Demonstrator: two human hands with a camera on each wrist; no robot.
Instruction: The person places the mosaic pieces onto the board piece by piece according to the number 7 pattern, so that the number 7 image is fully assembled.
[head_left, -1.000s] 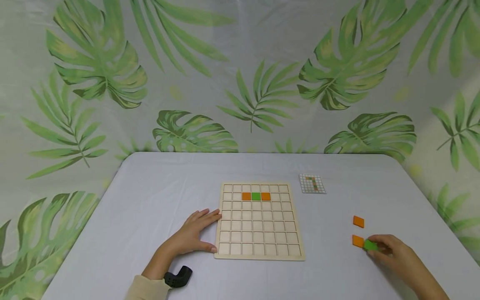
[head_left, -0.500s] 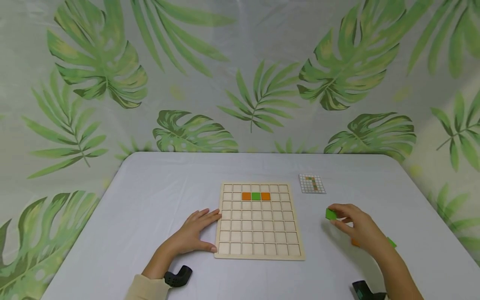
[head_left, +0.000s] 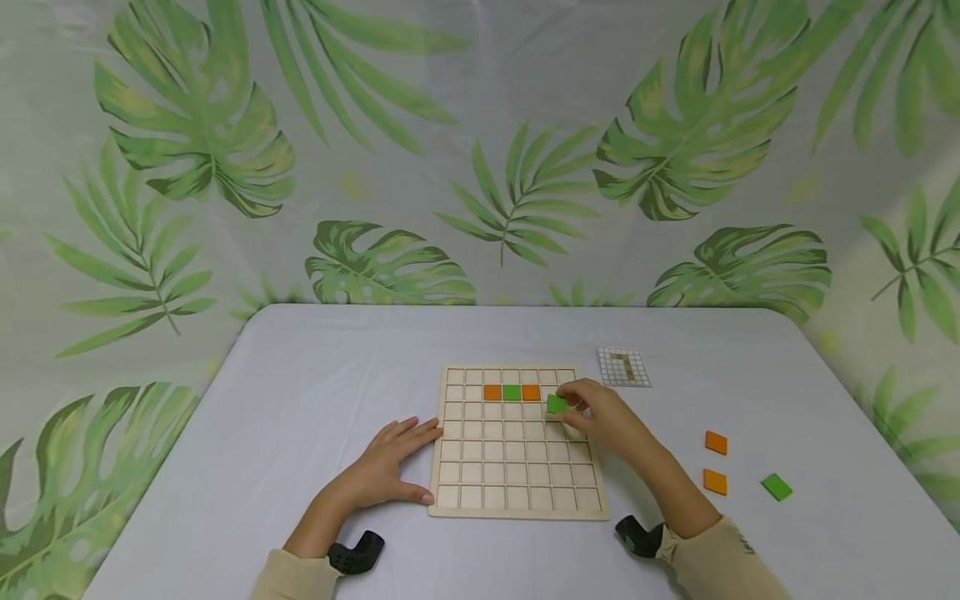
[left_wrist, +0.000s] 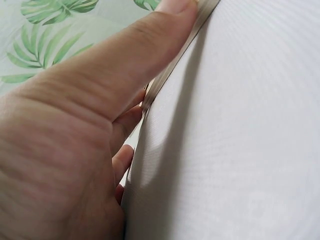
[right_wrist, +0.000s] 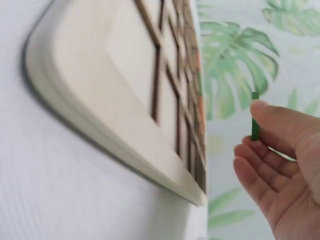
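A wooden grid board (head_left: 517, 514) lies on the white table, with an orange tile (head_left: 492, 392), a green tile (head_left: 512, 392) and a second orange tile (head_left: 531, 392) side by side in its second row. My right hand (head_left: 611, 421) pinches another green tile (head_left: 556, 404) between thumb and fingers, over the board's upper right part. In the right wrist view that held tile (right_wrist: 255, 117) shows edge-on, raised off the board. With fingers spread, my left hand (head_left: 393, 467) rests at the board's left edge, its thumb (left_wrist: 150, 45) and fingertips touching the side.
To the right lie two loose orange tiles (head_left: 716, 442) and a loose green tile (head_left: 777, 487). A small card (head_left: 625, 367) printed with a grid and coloured pattern lies beyond the board's upper right corner. A leaf-patterned cloth (head_left: 517, 192) hangs behind the table.
My right hand has picked up the green tile from the right and carried it leftward to over the board. My left hand has stayed at the board's edge.
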